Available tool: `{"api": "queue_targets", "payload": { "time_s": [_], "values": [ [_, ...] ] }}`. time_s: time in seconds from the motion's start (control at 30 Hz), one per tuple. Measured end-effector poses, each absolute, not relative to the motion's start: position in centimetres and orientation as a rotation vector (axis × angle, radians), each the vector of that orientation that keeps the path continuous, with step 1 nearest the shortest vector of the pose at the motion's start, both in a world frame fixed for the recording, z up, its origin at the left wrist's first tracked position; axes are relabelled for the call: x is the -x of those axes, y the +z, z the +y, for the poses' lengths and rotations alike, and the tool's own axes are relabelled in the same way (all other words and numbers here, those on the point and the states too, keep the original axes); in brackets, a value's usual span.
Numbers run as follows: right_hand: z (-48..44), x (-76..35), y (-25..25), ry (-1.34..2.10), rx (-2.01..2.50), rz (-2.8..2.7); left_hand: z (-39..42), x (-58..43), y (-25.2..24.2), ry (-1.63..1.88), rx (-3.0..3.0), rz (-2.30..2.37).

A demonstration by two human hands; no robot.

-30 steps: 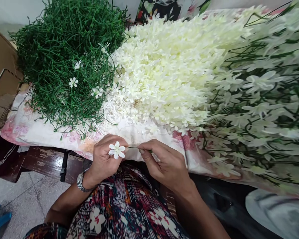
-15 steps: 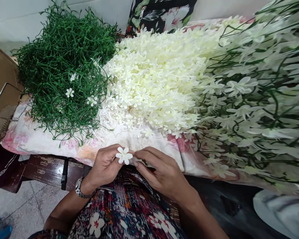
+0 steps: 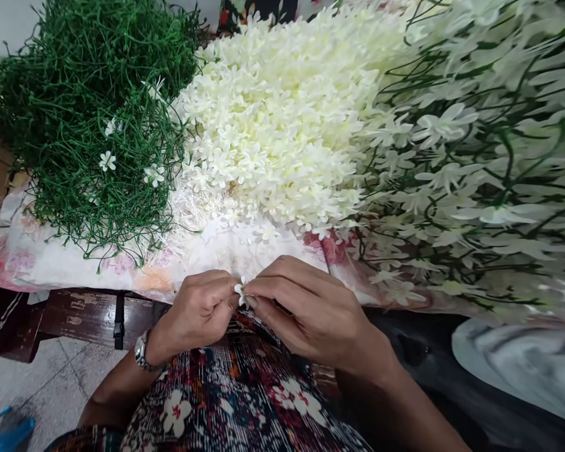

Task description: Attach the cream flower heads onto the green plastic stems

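Note:
A small white artificial flower [image 3: 240, 291] is held between my two hands above my lap, turned nearly edge-on. My left hand [image 3: 206, 307] is closed, pinching it from the left between thumb and forefinger. From the other side my right hand [image 3: 311, 311] also pinches the flower, its thumb and fingertips pressed together there. Whatever stem or small part lies between the fingertips is hidden. Just beyond the hands, a floral cloth [image 3: 238, 242] carries a heap of loose white artificial blossoms [image 3: 282, 125] and, left of it, a tangle of green plastic stems [image 3: 98, 94].
Finished-looking white flowers on green stems [image 3: 466, 163] are piled at the right. Thin white strands [image 3: 193, 207] lie between the heaps. A black strap with a buckle [image 3: 118, 326] hangs at the front edge. A blue object [image 3: 9, 430] is on the tiled floor, lower left.
The flower has turned from facing the camera to edge-on. My right hand has closed in and now grips it too. The view has shifted, so the heaps sit higher and farther left.

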State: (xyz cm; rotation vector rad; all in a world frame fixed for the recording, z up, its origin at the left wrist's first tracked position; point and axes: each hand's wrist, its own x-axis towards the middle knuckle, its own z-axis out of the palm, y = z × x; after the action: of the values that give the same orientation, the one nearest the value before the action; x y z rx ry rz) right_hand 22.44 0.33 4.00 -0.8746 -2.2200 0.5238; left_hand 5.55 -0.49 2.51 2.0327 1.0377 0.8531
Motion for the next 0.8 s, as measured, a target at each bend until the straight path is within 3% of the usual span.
{"api": "queue_targets", "payload": {
  "time_s": [0.8],
  "values": [
    [-0.2,-22.2,1.8,0.543,0.883,-2.179,-1.0,-5.6,1.0,0.902,-1.937,1.055]
  ]
}}
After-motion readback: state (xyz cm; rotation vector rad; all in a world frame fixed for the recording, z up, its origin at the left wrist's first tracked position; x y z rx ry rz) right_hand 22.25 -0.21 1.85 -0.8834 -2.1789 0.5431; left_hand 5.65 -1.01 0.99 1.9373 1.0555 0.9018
